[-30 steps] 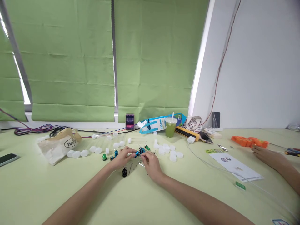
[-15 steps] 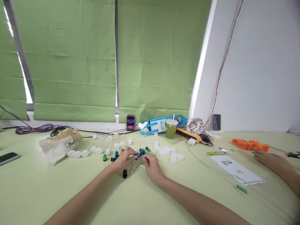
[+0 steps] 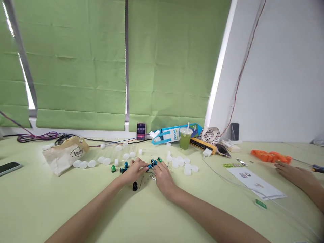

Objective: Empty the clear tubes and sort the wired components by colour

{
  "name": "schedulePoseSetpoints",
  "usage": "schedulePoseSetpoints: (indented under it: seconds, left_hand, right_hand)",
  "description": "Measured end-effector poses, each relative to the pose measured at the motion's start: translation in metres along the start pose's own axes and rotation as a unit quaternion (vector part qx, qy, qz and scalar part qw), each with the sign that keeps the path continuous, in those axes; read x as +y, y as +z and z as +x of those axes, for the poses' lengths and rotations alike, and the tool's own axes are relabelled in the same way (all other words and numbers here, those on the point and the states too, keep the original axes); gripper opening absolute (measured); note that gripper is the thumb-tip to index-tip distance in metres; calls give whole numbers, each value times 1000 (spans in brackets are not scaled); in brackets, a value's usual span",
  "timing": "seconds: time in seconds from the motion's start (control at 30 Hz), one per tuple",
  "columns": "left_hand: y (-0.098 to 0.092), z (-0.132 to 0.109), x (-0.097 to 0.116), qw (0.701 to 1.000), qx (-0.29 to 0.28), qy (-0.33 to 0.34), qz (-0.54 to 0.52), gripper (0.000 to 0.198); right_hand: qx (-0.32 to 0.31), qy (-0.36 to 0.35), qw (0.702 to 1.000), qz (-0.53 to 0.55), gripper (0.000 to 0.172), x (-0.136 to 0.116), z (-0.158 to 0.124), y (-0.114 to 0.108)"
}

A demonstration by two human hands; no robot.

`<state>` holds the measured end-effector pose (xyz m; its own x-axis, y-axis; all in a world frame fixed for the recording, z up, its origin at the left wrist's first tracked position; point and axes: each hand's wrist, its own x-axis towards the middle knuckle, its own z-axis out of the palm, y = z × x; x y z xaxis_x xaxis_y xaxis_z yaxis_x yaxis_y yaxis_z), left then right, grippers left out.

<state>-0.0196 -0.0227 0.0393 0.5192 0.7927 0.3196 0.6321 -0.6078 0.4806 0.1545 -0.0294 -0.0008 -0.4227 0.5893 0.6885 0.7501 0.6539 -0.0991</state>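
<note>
My left hand (image 3: 136,171) has its fingers pinched on a small shiny blue part (image 3: 149,166). Close against it, my right hand (image 3: 164,177) has its fingertips closed at a thin metal rod (image 3: 152,164) that meets the blue part; its far end is hidden by the fingers. Just beyond the fingertips sit more blue pieces, partly covered, and a green piece (image 3: 159,159). Left of my left hand stand another blue piece (image 3: 126,165) and a green knob-like piece (image 3: 113,168). A black piece (image 3: 135,186) stands nearer to me, beside thin metal bits (image 3: 141,182).
Several white round pieces (image 3: 180,161) lie on both sides. Behind are a drink cup (image 3: 185,139), a blue bag (image 3: 165,135), a yellow power strip (image 3: 202,145) and a paper bag (image 3: 68,156). Rightward, a white cable (image 3: 227,184) crosses near another person's hand (image 3: 291,172) and orange parts (image 3: 270,156).
My right hand has shifted slightly up and its fingers have turned over the blue part. My left hand keeps nearly the same place.
</note>
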Motion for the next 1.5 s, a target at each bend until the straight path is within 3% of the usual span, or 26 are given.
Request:
schedulePoseSetpoints:
  seconds: [0.1, 0.27, 0.47, 0.6, 0.77, 1.0, 1.17, 1.3, 1.43, 1.5]
  left_hand:
    - [1, 0, -3, 1000, -4, -9, 4, 29]
    - [2, -1, -7, 1000, 7, -5, 16, 26]
    - [1, -3, -9, 1000, -6, 19, 24, 25]
    - [1, -3, -8, 999, -8, 31, 25, 24]
    - [0, -3, -4, 998, 7, 47, 28, 24]
    - [-2, -4, 2, 997, 17, 65, 31, 23]
    - [-3, -4, 5, 1000, -6, 22, 10, 25]
    - [-5, -6, 12, 1000, -9, 3, -3, 25]
    - [-9, -7, 17, 1000, -12, 8, -18, 25]
    - [-9, -7, 18, 1000, -11, 12, -19, 25]
  right_hand:
    - [-4, 4, 1000, 5, 20, -2, 2, -3]
    - [10, 139, 980, 142, 13, -3, 5, -8]
    - [-49, 265, 906, 325, 12, 4, 8, -2]
    - [-55, 331, 854, 399, 13, 3, 9, -3]
    - [-53, 365, 814, 449, 16, 0, 9, -4]
    - [-33, 350, 823, 445, 20, 4, 7, 2]
    - [-27, 339, 839, 425, 23, 6, 7, 5]
    - [-28, 324, 873, 363, 23, 6, 7, 2]
    - [-5, 265, 921, 287, 20, 2, 7, -4]
    - [-2, 255, 923, 289, 19, 1, 7, -5]
